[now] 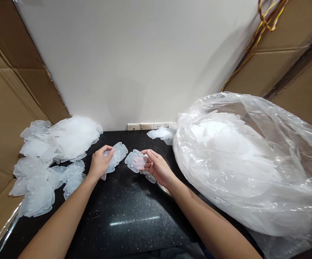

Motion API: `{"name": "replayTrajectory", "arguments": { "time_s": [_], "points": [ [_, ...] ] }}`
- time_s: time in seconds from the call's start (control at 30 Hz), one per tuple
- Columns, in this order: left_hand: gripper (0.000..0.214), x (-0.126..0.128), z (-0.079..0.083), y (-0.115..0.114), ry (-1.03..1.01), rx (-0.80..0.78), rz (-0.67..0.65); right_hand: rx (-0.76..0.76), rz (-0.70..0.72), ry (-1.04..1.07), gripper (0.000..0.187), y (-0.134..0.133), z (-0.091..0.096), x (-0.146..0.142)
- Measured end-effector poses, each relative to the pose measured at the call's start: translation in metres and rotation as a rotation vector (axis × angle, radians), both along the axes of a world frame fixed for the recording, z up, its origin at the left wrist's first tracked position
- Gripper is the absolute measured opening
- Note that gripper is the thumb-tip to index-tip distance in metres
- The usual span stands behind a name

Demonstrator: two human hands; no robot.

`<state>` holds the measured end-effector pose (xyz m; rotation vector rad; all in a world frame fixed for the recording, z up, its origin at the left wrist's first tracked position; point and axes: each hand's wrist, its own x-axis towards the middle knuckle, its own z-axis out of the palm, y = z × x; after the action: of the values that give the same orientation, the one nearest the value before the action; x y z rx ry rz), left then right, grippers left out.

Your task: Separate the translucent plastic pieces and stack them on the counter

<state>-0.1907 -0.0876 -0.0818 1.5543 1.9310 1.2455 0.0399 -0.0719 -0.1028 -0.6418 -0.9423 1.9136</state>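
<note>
My left hand (102, 162) is closed on a few thin, frosted plastic pieces (119, 152), which fan out to the right of its fingers. Between the thumb and fingers of my right hand (156, 166) is another flat translucent piece (134, 160) with rounded corners and small round marks along its edges. Fingers show faintly through it. More of the same pieces (149, 176) show beneath my right hand; whether it holds them is unclear. A narrow gap separates the pieces at the two hands, above the black speckled countertop (118, 208).
A large heap of frosted pieces (72, 138) lies at the left, with smaller stacks (37, 199) in front. At right, a big clear plastic bag (293, 194) holds many more. A small pile (161, 133) lies near wall sockets (146, 126). Cardboard (7, 90) flanks the counter; twisted wires (250, 46) hang upper right.
</note>
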Motion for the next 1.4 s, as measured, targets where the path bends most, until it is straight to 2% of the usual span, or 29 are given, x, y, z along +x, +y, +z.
{"name": "replayTrajectory", "arguments": {
  "time_s": [0.07,0.13,0.23,0.3,0.37,0.43,0.5,0.57,0.63,0.7,0.8,0.87,1.1,1.4],
  "points": [
    [0.030,0.008,0.002,-0.002,-0.262,-0.070,-0.058,0.080,-0.063,-0.074,0.037,0.000,0.002,0.002],
    [0.041,0.014,0.004,-0.005,-0.384,-0.138,-0.112,0.235,-0.172,-0.215,0.029,0.003,0.002,0.006],
    [0.049,0.020,0.007,-0.008,-0.553,-0.223,-0.161,0.537,-0.346,-0.554,0.014,0.011,0.000,0.017],
    [0.050,0.023,0.009,-0.010,-0.637,-0.256,-0.187,0.724,-0.414,-0.840,0.007,0.017,-0.004,0.024],
    [0.049,0.025,0.010,-0.012,-0.651,-0.264,-0.217,0.870,-0.475,-1.105,0.013,0.020,-0.006,0.028],
    [0.049,0.027,0.011,-0.014,-0.649,-0.273,-0.253,0.974,-0.530,-1.216,0.020,0.017,-0.005,0.027],
    [0.049,0.029,0.011,-0.015,-0.644,-0.285,-0.283,1.051,-0.503,-1.110,0.021,0.011,-0.002,0.022],
    [0.048,0.031,0.011,-0.017,-0.641,-0.296,-0.317,1.056,-0.378,-0.904,0.024,0.003,-0.001,0.014],
    [0.046,0.033,0.011,-0.018,-0.639,-0.303,-0.349,1.020,-0.243,-0.733,0.034,-0.003,-0.005,0.007],
    [0.045,0.035,0.011,-0.018,-0.642,-0.305,-0.369,1.019,-0.169,-0.631,0.051,-0.007,-0.011,0.003],
    [0.046,0.035,0.011,-0.018,-0.648,-0.310,-0.380,1.066,-0.159,-0.565,0.072,-0.007,-0.018,0.001],
    [0.046,0.035,0.011,-0.018,-0.650,-0.313,-0.382,1.078,-0.185,-0.564,0.077,-0.006,-0.020,0.002],
    [0.045,0.032,0.007,-0.018,-0.679,-0.321,-0.380,1.069,-0.266,-0.557,0.059,-0.003,-0.022,0.002],
    [0.049,0.036,0.017,-0.019,-0.808,-0.337,-0.394,1.065,-0.367,-0.568,0.044,-0.002,-0.013,0.006]
  ]
}}
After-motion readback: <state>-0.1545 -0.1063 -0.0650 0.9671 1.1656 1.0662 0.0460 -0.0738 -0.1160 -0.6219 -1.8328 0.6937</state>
